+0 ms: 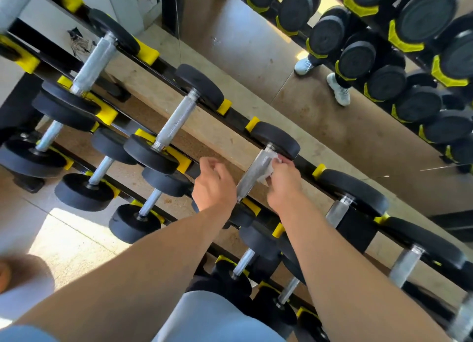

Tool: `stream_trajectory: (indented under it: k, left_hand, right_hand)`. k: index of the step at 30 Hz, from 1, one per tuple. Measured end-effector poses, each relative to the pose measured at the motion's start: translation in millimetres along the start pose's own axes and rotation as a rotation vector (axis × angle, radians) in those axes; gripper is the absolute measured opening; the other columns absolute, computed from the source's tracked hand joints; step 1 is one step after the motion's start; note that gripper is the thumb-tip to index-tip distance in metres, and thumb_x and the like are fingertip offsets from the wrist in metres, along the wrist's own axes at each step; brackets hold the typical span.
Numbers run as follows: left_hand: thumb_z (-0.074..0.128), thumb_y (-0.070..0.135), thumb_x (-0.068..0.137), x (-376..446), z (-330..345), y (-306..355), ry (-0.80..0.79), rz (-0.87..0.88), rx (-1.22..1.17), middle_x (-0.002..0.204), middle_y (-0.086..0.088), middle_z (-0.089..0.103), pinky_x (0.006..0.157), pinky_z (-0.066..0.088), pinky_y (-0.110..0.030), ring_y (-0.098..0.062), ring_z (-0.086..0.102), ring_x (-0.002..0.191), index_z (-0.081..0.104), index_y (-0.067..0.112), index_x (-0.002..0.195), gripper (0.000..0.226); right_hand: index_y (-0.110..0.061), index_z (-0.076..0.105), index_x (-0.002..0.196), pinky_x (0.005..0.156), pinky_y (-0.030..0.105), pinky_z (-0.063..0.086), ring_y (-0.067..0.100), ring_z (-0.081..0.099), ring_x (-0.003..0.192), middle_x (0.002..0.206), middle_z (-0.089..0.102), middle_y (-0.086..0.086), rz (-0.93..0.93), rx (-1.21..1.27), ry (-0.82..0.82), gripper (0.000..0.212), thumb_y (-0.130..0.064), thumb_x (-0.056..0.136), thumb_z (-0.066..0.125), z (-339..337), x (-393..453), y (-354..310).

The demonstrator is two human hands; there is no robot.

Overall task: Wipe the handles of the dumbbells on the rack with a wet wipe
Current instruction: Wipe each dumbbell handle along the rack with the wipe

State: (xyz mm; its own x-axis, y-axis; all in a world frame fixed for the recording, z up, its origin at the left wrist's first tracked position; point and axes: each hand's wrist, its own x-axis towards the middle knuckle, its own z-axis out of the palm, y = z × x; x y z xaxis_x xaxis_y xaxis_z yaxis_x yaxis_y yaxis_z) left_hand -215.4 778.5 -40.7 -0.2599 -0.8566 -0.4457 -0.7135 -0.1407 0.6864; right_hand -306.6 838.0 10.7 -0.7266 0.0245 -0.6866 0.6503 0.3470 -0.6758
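Firmly, my right hand [281, 185] pinched the wet wipe [268, 168] against the handle [252, 172]; left hand [213, 185] apparently loose, holding nothing; full-length strokes advised.

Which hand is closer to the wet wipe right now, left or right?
Right. The right hand holds the wet wipe pressed against the dumbbell handle. The left hand is on the handle's other side, fingers loosely curled, not touching the wipe.

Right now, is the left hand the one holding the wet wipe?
No, the right hand presses the white wet wipe against the dumbbell handle, while the left hand holds nothing.
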Motion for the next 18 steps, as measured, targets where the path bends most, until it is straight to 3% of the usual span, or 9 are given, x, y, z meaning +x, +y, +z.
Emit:
stream_trajectory:
  k: [2,5,8,11,13,15,17,18]
  left_hand:
    - [0.03,0.026,0.102,-0.9,-1.6,-0.2,0.03,-0.042,-0.037,0.074,0.009,0.058,0.056,0.041,-0.031,-0.014,0.056,0.063,0.047,0.027,0.108,0.018]
    - [0.029,0.023,0.102,-1.9,-2.9,0.1,0.039,-0.069,-0.058,0.074,0.007,0.056,0.053,0.037,-0.028,-0.013,0.055,0.061,0.05,0.023,0.11,0.022]
    - [0.03,0.024,0.102,-1.0,-2.0,0.7,0.035,-0.078,-0.069,0.075,0.007,0.056,0.054,0.037,-0.028,-0.013,0.054,0.064,0.052,0.022,0.109,0.022]
    - [0.03,0.025,0.103,-1.1,-1.6,0.4,0.032,-0.081,-0.075,0.077,0.008,0.056,0.057,0.04,-0.029,-0.013,0.055,0.066,0.054,0.022,0.107,0.024]
    - [0.03,0.025,0.103,-1.1,-2.1,-0.2,0.039,-0.093,-0.113,0.078,0.007,0.055,0.057,0.039,-0.028,-0.013,0.054,0.067,0.055,0.02,0.107,0.026]
    - [0.029,0.025,0.103,-0.1,-2.1,-0.8,0.068,-0.127,-0.171,0.078,0.008,0.054,0.057,0.036,-0.029,-0.011,0.052,0.068,0.056,0.019,0.108,0.028]
    - [0.028,0.024,0.103,0.8,-2.1,-2.2,0.101,-0.158,-0.227,0.079,0.009,0.053,0.058,0.034,-0.03,-0.011,0.052,0.069,0.058,0.017,0.109,0.032]
    - [0.028,0.024,0.103,1.5,-1.3,-3.1,0.11,-0.167,-0.246,0.079,0.008,0.054,0.058,0.033,-0.03,-0.012,0.052,0.069,0.059,0.016,0.108,0.032]
  right_hand:
    - [-0.01,0.051,0.139,0.093,0.04,0.047,0.035,0.06,0.116,0.134,0.058,0.017,-0.016,0.006,-0.006,0.036,-0.007,0.103,0.046,-2.6,-1.5,3.3]
    - [-0.02,0.042,0.144,0.078,0.023,0.047,0.02,0.052,0.106,0.122,0.05,0.002,-0.063,-0.082,0.068,0.041,-0.011,0.105,0.047,-21.4,-18.4,21.7]
    - [-0.025,0.043,0.141,0.086,0.025,0.046,0.017,0.052,0.117,0.126,0.049,-0.003,-0.217,-0.236,0.1,0.041,-0.008,0.103,0.045,-41.4,-23.0,39.7]
    - [-0.024,0.049,0.134,0.08,0.012,0.051,0.014,0.055,0.118,0.133,0.057,0.001,-0.444,-0.358,0.074,0.044,0.002,0.099,0.046,-40.0,-26.6,36.1]
    - [-0.023,0.051,0.138,0.092,0.013,0.048,0.013,0.054,0.125,0.14,0.057,-0.001,-0.77,-0.627,0.021,0.048,0.003,0.098,0.052,-29.4,-25.7,25.9]
    - [-0.021,0.049,0.142,0.112,0.026,0.032,0.02,0.041,0.142,0.153,0.046,0.003,-1.061,-1.082,-0.122,0.052,0.0,0.095,0.058,-21.1,-10.7,18.1]
    - [-0.018,0.046,0.145,0.12,0.026,0.011,0.023,0.026,0.151,0.16,0.036,0.009,-1.164,-1.48,-0.315,0.052,-0.001,0.097,0.05,-20.3,5.0,12.9]
    - [-0.016,0.044,0.147,0.12,0.025,0.008,0.022,0.022,0.152,0.16,0.035,0.009,-1.165,-1.577,-0.407,0.051,-0.001,0.098,0.045,-21.7,9.6,12.5]
